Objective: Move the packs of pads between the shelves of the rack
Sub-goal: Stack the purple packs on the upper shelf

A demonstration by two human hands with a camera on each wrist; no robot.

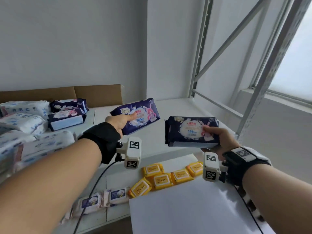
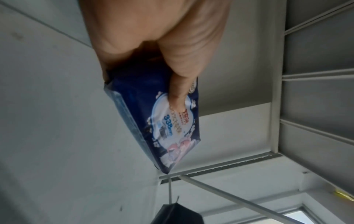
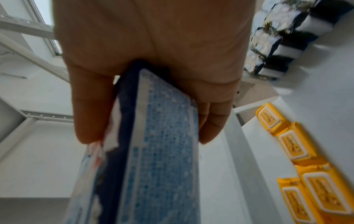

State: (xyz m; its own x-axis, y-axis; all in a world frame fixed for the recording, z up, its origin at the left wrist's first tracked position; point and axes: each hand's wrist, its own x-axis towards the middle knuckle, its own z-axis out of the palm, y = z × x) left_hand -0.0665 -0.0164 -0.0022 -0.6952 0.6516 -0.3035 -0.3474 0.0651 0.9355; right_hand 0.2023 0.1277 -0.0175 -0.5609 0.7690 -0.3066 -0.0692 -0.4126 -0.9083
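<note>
Risk of dropped packs: left hand (image 1: 118, 123) pinching one dark blue plastic pack of pads (image 1: 135, 116) by its end only, thumb on top; right hand (image 1: 217, 137) gripping a second dark blue pack (image 1: 189, 130) at its edge. Both held above white upper shelf (image 1: 177, 105). Slick wrap, shallow holds; could slip onto yellow packs (image 1: 162, 180) on the lower shelf.

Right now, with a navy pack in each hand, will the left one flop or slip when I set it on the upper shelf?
Probably not floppy: the navy pack juts out past the left hand without sagging. Likely light, since the thumb on its face and fingers beneath carry it by one end. The glossy film could slide, so lay it flat on the upper shelf.
</note>
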